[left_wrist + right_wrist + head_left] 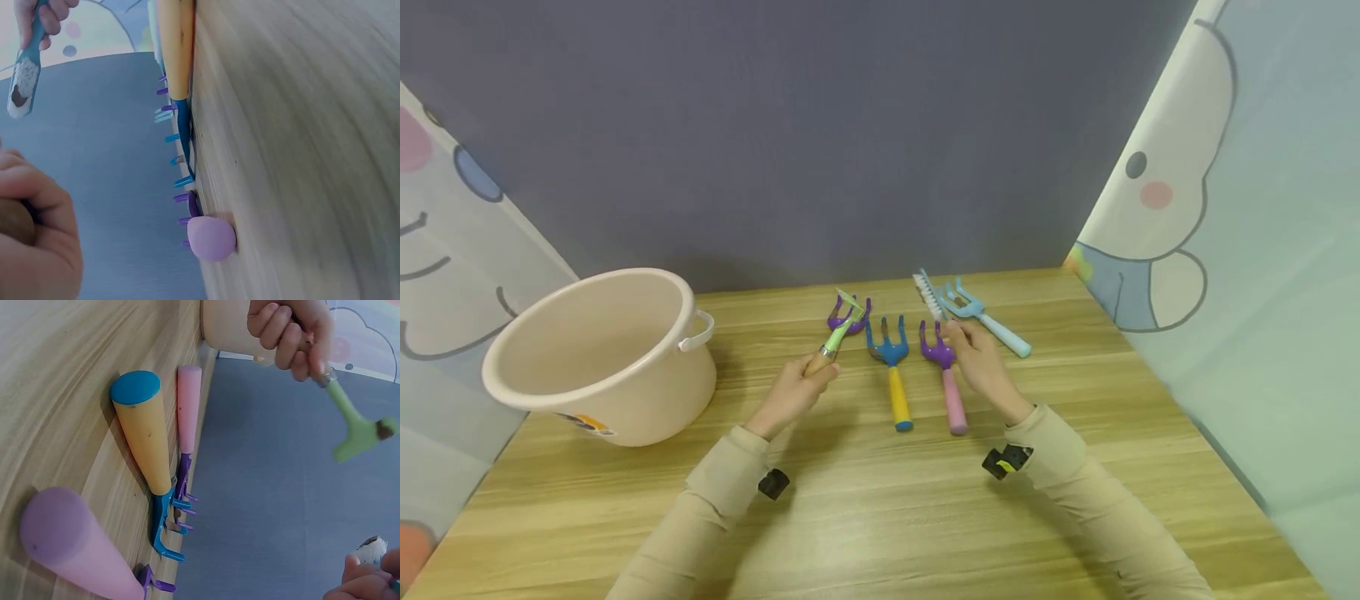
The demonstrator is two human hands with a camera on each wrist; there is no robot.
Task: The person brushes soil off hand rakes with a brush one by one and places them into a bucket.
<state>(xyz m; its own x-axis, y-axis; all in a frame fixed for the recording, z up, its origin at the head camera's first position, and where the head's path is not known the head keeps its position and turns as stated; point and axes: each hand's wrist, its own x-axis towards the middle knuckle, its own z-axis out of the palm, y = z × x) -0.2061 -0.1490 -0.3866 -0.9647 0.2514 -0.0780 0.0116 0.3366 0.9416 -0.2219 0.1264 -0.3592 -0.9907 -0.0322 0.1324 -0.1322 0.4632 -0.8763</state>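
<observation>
Your left hand [792, 388] grips one green tool [838, 336] by its wooden handle, up over the table [865, 517]. Your right hand [983, 364] holds one brush [928, 296] with white bristles, also off the table. Four little forks lie on the table: two purple ones with pink handles [954, 402], one blue one with a yellow handle [898, 396], and one light blue one [1003, 335]. One big bucket [655, 404] stands to your left.

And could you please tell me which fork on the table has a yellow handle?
The blue fork, between the two purple forks, which are pink-handled; the rightmost fork is pale blue throughout.
</observation>
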